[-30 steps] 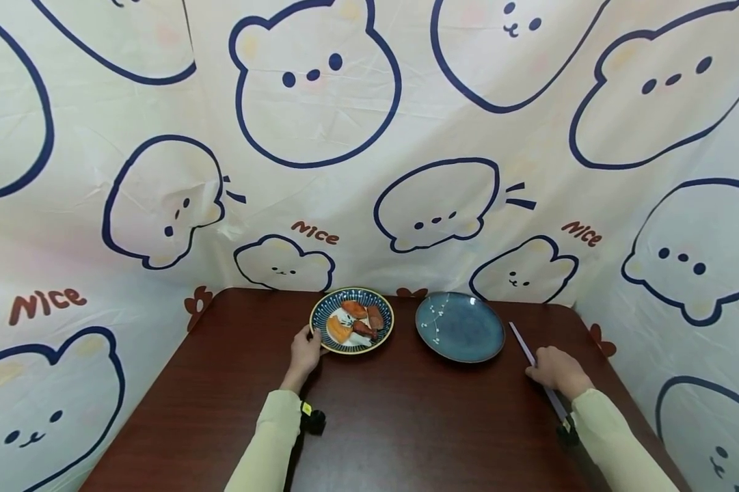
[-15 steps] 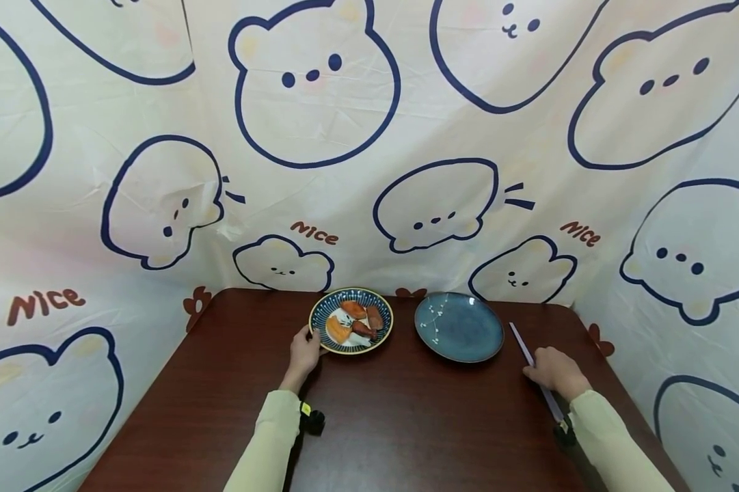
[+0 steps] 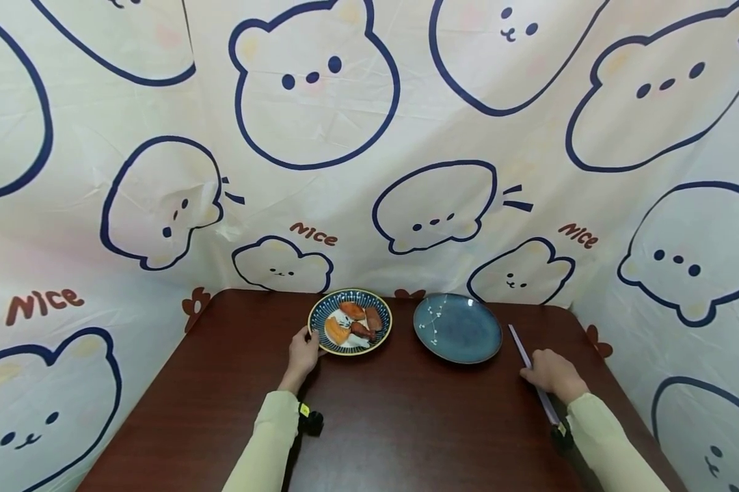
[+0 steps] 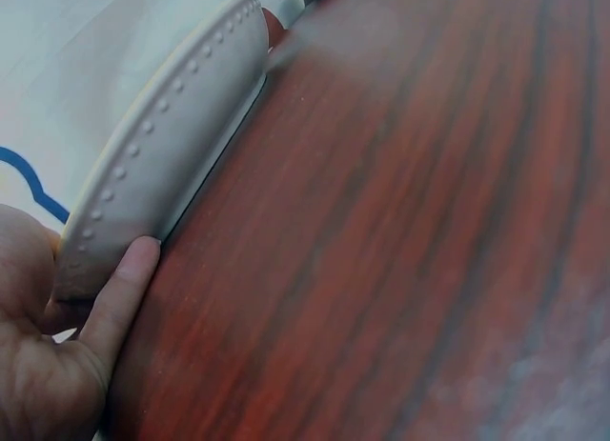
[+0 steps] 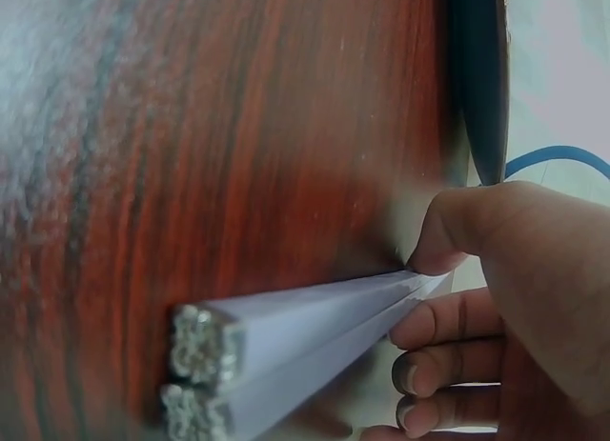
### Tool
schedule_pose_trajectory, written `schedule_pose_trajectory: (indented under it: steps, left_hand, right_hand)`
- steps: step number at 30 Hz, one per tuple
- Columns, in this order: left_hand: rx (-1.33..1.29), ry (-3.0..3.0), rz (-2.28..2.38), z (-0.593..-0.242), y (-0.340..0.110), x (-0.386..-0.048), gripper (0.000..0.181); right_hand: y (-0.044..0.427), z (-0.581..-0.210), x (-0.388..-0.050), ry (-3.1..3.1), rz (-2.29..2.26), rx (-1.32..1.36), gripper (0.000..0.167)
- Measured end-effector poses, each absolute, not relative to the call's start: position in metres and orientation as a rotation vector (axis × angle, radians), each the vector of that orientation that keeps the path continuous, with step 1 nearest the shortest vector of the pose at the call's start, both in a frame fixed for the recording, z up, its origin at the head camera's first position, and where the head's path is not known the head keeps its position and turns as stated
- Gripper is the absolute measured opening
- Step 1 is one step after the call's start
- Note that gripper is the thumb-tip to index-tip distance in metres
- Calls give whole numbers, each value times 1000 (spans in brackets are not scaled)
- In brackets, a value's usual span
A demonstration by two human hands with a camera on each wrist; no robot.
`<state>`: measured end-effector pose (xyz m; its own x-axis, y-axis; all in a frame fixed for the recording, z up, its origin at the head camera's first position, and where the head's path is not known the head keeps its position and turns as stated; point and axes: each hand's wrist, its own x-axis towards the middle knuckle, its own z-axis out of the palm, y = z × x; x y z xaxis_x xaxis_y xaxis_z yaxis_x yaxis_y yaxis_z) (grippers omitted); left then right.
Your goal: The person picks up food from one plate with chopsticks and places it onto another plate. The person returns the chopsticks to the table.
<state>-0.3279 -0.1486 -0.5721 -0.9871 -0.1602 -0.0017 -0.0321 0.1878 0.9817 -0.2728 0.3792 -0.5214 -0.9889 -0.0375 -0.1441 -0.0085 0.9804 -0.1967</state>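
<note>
My left hand [image 3: 303, 355] pinches the near left rim of a blue-striped plate [image 3: 318, 329] edged in yellow. Several brown and orange food pieces [image 3: 358, 328] lie on it. In the left wrist view a finger of that hand [image 4: 57, 355] presses the pale outer wall of the plate [image 4: 172, 136]. My right hand [image 3: 556, 376] holds a pair of lilac chopsticks [image 3: 520, 347] near the table's right side. Up close, the right hand [image 5: 515, 298] has its thumb and fingers about the chopsticks [image 5: 305, 336], their square patterned ends toward the camera.
A blue-grey plate [image 3: 461, 335] with a white blossom pattern lies between the striped plate and the chopsticks. The dark wooden table [image 3: 418, 424] ends against a cartoon-printed cloth [image 3: 431, 137] at its back and sides.
My right hand and the near end of the chopsticks have shifted slightly left. My left hand stays on the striped plate. The whole head view has drifted a little.
</note>
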Motion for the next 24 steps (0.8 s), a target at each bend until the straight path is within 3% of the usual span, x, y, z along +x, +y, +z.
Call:
schedule_pose_trajectory:
  steps: [17, 24]
  left_hand:
    - [225, -2351, -1947, -570, -149, -328, 42]
    - [234, -2761, -1352, -535, -170, -336, 49]
  right_hand:
    - [385, -519, -275, 2959, -309, -34, 29]
    - [386, -507, -283, 3018, -454, -135, 23]
